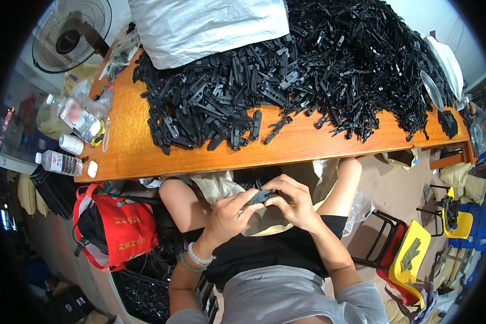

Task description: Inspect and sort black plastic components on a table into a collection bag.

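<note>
Over my lap, just off the table's front edge, both hands meet on a small dark plastic part (260,196). My left hand (229,214) is closed round one end of it, thumb and fingers pinching. With bent fingers, my right hand (294,202) pinches the other end, near the tip. Whether the right fingers hold a second small piece is hidden. Below the hands an open pale sack (270,228) lies between my knees, with black pieces inside it. On the table are heaps of similar black plastic parts (216,102), with thinner black pieces (356,70) piled to the right.
A white woven sack (210,29) lies on the heap on the wooden table (116,143). At left are a fan (70,40), a phone (80,120) and a water bottle (59,163). A red bag (121,227) stands beside my left knee; a yellow chair (413,254) stands at right.
</note>
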Demonstrator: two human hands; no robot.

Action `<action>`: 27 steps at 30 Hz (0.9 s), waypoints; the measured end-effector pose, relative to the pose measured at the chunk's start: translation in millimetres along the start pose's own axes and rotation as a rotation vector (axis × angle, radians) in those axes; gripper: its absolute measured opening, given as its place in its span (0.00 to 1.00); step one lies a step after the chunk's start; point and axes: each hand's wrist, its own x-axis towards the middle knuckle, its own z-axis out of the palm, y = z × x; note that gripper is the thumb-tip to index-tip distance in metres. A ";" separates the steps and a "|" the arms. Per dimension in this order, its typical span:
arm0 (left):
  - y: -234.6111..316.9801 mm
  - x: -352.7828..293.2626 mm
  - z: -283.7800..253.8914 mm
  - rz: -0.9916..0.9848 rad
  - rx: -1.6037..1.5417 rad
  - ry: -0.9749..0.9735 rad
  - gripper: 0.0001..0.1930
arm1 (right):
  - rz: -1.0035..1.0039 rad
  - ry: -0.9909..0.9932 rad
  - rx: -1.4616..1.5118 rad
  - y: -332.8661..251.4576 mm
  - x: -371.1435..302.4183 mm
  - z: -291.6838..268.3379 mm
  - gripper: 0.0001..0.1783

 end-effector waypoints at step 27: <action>-52.0 99.1 -74.9 0.350 0.768 0.127 0.11 | -0.331 0.176 -0.846 38.7 68.8 -23.4 0.13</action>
